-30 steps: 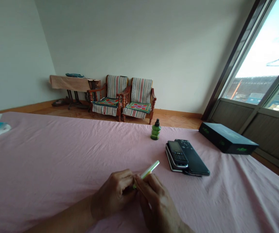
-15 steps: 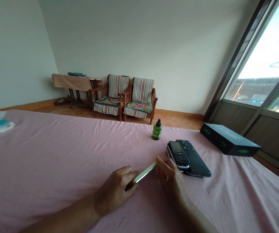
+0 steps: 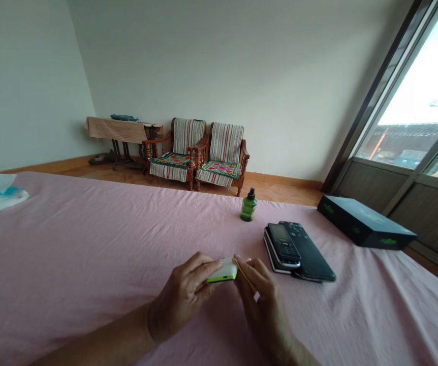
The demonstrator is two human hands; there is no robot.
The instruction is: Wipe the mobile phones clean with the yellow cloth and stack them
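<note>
My left hand point(image 3: 184, 295) grips a small white device with a bright green edge point(image 3: 222, 270), thumb and fingers on its left end. Pinched in my right hand point(image 3: 260, 300) is a thin tan stick point(image 3: 245, 274), its tip against the right end of the device. Both hands are over the pink cloth point(image 3: 100, 244). To the right of my right hand, a black keypad phone point(image 3: 284, 245) rests on other flat devices, beside a long black phone or case point(image 3: 312, 256). Behind them a green bottle with a black cap point(image 3: 248, 206) stands upright.
A black box point(image 3: 366, 221) lies at the right edge of the cloth. At the far left is a white and blue packet point(image 3: 0, 201). Two wooden chairs point(image 3: 219, 168) and a covered table point(image 3: 116, 129) stand by the wall beyond.
My left hand has turned the device, so its white face and green edge now show instead of a narrow side. My right hand has shifted slightly left with the stick.
</note>
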